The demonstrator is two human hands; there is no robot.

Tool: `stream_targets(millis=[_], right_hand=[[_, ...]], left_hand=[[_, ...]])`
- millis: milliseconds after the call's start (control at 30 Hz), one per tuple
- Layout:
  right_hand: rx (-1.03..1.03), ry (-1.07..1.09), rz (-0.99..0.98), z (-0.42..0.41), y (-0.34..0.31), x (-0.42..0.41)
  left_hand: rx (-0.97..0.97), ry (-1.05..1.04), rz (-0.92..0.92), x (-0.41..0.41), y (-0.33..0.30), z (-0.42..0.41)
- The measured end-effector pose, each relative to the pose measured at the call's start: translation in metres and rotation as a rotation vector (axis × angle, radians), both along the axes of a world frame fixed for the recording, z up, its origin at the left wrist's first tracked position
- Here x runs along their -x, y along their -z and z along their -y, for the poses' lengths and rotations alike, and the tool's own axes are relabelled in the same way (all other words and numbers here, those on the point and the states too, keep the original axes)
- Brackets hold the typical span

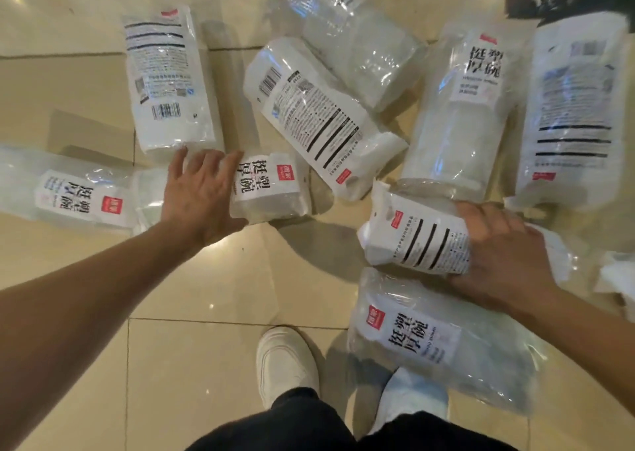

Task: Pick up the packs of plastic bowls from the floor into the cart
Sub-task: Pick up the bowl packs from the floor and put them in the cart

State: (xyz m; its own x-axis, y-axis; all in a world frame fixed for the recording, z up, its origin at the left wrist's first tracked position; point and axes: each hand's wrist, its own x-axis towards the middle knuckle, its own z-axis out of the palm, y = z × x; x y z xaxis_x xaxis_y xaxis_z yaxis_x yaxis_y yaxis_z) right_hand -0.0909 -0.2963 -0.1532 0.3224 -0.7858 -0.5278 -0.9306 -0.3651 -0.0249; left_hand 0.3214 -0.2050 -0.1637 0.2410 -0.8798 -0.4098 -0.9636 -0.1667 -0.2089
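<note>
Glossy beige floor tiles (192, 364) reflect light; dark marble strip (567, 0) beyond.

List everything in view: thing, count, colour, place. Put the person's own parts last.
packs of plastic bowls: nine clearly seen, clear wrap with white labels, scattered over the floor; one under each hand
white scraps: uncertain what, white, right edge
floor: one, glossy beige tiles, dark patch at top right
shoes: two, white, bottom centre
trousers: dark, bottom edge
left hand: fingers spread, on a front-label pack
right hand: grips a back-label pack
</note>
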Motion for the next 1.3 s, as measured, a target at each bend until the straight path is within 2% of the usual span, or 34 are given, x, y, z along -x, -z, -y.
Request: stream_targets(millis=[133,233,367,433,500,600,733,900,1000,1300], right_hand=[[-0.069,0.076,0.092,-0.014,-0.048,-0.009],[-0.136,0.281,0.246,-0.027,-0.131,-0.019],[-0.293,0.762,0.604,-0.038,-0.296,-0.016],[-0.394,0.910,0.720,-0.043,-0.390,-0.013],[-0.466,0.974,0.811,-0.051,-0.486,-0.011],[-0.414,0.993,0.868,-0.069,-0.609,0.001],[-0.274,1.115,0.975,-0.108,-0.716,0.046],[0.036,1.415,1.083,-0.218,-0.788,0.130],[0.195,1.551,1.180,-0.300,-0.817,0.172],[0.538,1.811,1.236,-0.543,-0.848,0.298]], left_hand=[[-0.057,-0.119,-0.132,0.029,-0.058,-0.018],[-0.025,-0.344,-0.321,0.056,-0.138,-0.030],[0.156,-0.915,-0.872,0.080,-0.306,-0.033],[0.162,-1.104,-1.146,0.095,-0.403,-0.032],[0.063,-1.033,-1.330,0.111,-0.496,-0.029],[0.029,-0.812,-1.375,0.131,-0.614,-0.017],[-0.001,-0.578,-1.448,0.173,-0.715,-0.004],[-0.266,-0.189,-1.622,0.270,-0.782,-0.017],[-0.405,0.026,-1.620,0.339,-0.811,-0.046],[-0.653,0.230,-1.478,0.564,-0.825,-0.197]])
